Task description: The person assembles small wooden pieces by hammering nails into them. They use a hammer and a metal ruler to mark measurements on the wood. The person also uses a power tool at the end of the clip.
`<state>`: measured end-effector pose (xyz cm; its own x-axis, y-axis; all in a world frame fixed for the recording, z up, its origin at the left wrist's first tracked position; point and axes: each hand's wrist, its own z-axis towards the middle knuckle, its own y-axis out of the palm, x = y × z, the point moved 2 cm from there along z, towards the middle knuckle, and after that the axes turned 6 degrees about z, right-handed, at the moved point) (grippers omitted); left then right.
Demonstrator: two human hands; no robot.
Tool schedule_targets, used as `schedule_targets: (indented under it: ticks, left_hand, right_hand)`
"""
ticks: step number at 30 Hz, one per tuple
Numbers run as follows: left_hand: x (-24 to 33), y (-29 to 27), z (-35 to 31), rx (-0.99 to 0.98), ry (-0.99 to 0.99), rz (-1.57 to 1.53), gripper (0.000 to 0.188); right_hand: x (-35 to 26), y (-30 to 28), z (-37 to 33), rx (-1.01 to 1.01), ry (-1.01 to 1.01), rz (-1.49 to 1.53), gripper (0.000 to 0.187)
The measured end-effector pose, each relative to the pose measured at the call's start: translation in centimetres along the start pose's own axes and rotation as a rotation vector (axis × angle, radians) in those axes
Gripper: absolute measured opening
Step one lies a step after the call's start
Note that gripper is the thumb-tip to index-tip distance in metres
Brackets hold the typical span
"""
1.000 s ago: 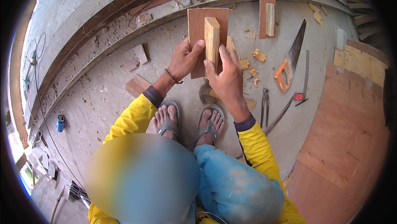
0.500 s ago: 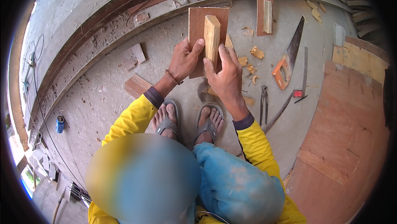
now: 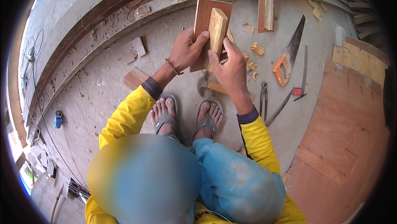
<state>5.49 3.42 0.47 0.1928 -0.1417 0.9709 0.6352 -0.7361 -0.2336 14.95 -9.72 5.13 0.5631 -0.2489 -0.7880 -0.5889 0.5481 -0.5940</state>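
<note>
A reddish-brown rectangular plywood piece (image 3: pixel 202 19) is held up in front of me, tilted to the right. Lengthwise on its face sits a pale wooden block (image 3: pixel 216 29) with a slanted top end. My left hand (image 3: pixel 191 47) grips the plywood's left edge, its thumb pressed on the block and its other fingers hidden behind. On the other side, my right hand (image 3: pixel 232 65) is closed at the lower right of the block, thumb against it; some of its fingers are out of sight. Beneath the hands a hammer (image 3: pixel 216 87) with a wooden handle lies on the floor.
On the floor to the right are a handsaw (image 3: pixel 284 65) with an orange handle, pincers (image 3: pixel 264 96), wood chips (image 3: pixel 257 49) and a similar plywood piece with a block (image 3: pixel 269 13). A large plywood sheet (image 3: pixel 326 137) lies far right. A blue can (image 3: pixel 58 120) stands left.
The plywood piece and block have shifted up and slightly right, tilting clockwise. Both hands have moved with them and keep their hold.
</note>
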Motion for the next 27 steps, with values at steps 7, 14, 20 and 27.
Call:
schedule_targets:
  ticks: [7, 14, 20, 27]
  left_hand:
    - [-0.2, -0.2, 0.7, 0.000, -0.020, 0.028, 0.038]
    - [-1.6, 0.0, 0.5, -0.009, -0.047, -0.008, 0.039]
    - [-1.7, 0.3, 0.5, -0.014, -0.084, 0.019, 0.037]
    - [-1.6, 0.8, 0.5, 0.083, -0.014, -0.031, 0.040]
  right_hand:
    - [0.6, -0.3, 0.9, -0.049, 0.071, 0.012, 0.056]
    - [0.6, 0.3, 0.6, -0.006, 0.007, -0.042, 0.064]
    - [0.5, 0.2, 0.5, 0.016, 0.006, -0.077, 0.062]
    - [0.2, 0.2, 0.3, 0.002, 0.093, 0.003, 0.052]
